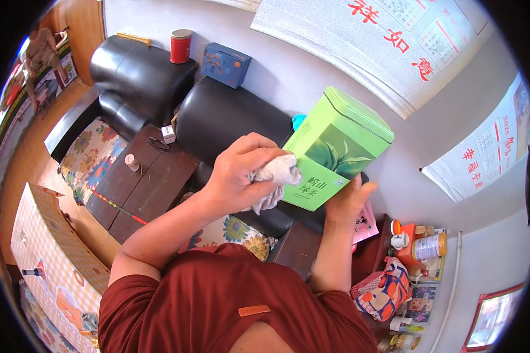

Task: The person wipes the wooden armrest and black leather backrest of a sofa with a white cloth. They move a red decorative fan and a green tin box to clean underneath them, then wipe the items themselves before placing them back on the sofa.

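Note:
My left hand grips a crumpled whitish cloth, which is up against the left edge of a light green tea tin. The tin is box-shaped and tilted, with a picture of leaves and writing on its front. My right hand supports the tin at its lower right; its thumb shows beside the tin, while the other fingers are partly hidden behind it.
Behind stands a black leather sofa with a red canister and a blue box on top. A dark wooden table is at left, jars at right. Calendars hang on the wall. Another person sits far left.

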### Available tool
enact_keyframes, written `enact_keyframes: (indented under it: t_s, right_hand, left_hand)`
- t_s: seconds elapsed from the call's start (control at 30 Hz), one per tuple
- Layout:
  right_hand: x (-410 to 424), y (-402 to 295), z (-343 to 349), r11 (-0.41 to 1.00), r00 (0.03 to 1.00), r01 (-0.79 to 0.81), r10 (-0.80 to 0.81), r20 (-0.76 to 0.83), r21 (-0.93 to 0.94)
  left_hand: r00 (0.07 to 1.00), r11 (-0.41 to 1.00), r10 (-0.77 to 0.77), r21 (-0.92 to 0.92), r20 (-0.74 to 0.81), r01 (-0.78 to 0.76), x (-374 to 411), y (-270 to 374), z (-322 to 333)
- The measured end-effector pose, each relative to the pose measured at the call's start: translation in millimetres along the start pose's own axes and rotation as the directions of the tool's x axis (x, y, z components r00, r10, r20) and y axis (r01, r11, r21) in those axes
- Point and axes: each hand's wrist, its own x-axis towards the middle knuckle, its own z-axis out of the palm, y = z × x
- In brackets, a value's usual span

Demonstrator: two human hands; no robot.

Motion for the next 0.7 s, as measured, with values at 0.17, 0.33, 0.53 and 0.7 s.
enact_keyframes:
  t_s: [0.17,0.33,0.53,0.7]
  right_hand:
    - [-6.6,22.4,-9.2,0.991,0.999,-0.009,0.003,-0.045,-0.134]
    - [-18.7,38.0,9.4,0.984,0.997,-0.083,0.082,-0.012,-0.155]
    - [5.7,22.7,-4.4,0.999,0.998,-0.019,0.016,-0.066,-0.044]
    - [10.0,16.9,-27.1,0.990,0.999,0.030,-0.028,0.017,-0.137]
  left_hand:
    - [0.998,1.000,-0.012,-0.015,-0.059,0.011,16.4,6.6,6.7]
    - [0.983,0.997,-0.053,0.047,-0.174,0.062,61.7,-4.8,-4.9]
    - [0.998,0.995,0.055,0.083,-0.003,-0.054,5.4,-8.4,12.9]
    - [0.998,0.998,-0.025,-0.056,0.062,0.028,-13.7,-8.2,7.7]
